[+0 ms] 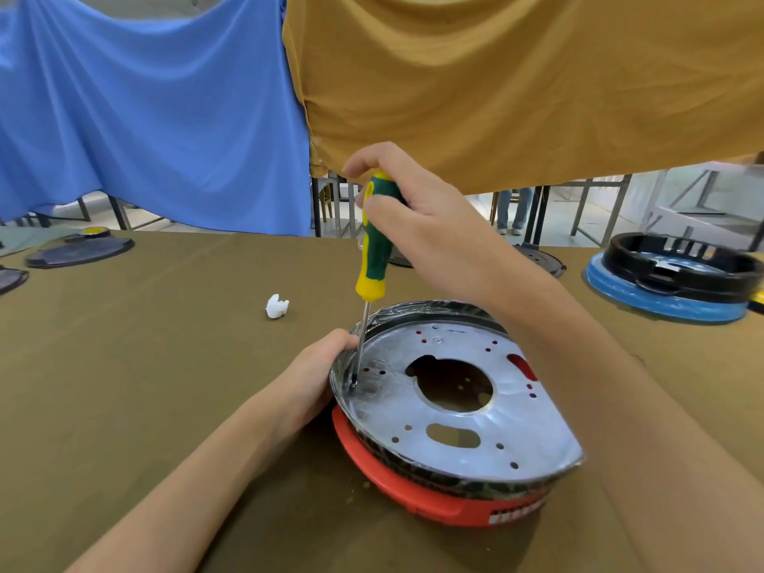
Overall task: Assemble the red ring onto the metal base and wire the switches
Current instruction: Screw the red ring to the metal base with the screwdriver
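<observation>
Surface: olive-brown cloth over the table point(144, 366), filling the lower two thirds of the frame, lightly creased.
Metal base point(454, 407): lower centre-right, silvery perforated plate with a large round opening and a dark rim, seated on top of the red ring.
Red ring point(413, 490): under the base, showing along the lower edge with a white marking at lower right.
Right hand point(421, 225): centre of frame, fingers curled round the handle of the screwdriver.
Screwdriver point(374, 241): green and yellow handle, near upright, tilted slightly; shaft running down to the plate's left edge, tip on a screw spot there.
Left hand point(314, 374): left of the base, fingers wrapped on the rim just beside the shaft, clamped on the base.
White scrap point(276, 306): small crumpled piece on the cloth, left of the screwdriver, apart from the base.
Blue ring with black part point(674, 279): far right edge, on the table.
Dark flat discs point(78, 252): far left edge, one bearing a small yellow-topped item.
Blue cloth point(144, 105): hung across the upper left.
Mustard cloth point(516, 76): hung across the upper right, meeting the blue one near centre top.
Room beyond: pale floor, metal table legs, and a person's legs point(514, 213) in jeans visible below the cloths.
</observation>
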A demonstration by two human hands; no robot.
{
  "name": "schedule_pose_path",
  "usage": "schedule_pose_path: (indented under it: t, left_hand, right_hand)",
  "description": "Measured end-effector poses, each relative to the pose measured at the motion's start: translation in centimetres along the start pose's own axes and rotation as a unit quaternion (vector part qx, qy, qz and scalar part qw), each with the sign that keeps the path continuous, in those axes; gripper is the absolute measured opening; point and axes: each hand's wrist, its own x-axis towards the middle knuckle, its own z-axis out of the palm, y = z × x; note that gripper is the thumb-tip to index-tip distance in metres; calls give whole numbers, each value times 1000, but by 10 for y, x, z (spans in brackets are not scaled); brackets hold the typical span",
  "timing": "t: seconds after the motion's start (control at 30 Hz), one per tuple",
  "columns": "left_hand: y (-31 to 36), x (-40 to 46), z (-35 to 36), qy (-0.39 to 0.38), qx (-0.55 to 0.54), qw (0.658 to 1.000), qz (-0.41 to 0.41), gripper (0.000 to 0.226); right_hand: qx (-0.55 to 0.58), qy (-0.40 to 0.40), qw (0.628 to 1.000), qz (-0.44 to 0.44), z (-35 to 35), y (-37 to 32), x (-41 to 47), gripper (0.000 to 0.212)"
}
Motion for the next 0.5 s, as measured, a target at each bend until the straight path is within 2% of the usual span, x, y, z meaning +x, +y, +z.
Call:
schedule_pose_path:
  t: [0.1,0.17,0.23,0.33,0.43,0.5]
  left_hand:
    - [0,1,0,13,-2,1000,0,28]
    - [-1,1,0,20,0,1000,4,25]
    - [-1,2,-1,19,5,1000,5,27]
    - [0,1,0,13,16,1000,5,23]
    - [-1,2,-1,14,19,1000,4,24]
    - [-1,2,-1,15,19,1000,4,24]
  right_hand:
    - [-38,29,999,-19,-4,3,-1,15]
    - [-110,83,990,-24,1,5,1,30]
    - [-135,116,984,-23,7,2,1,37]
    - [-76,78,994,-18,6,1,3,22]
    - [0,8,1000,-13,-4,1,2,26]
    - [14,10,999,-27,-7,2,0,17]
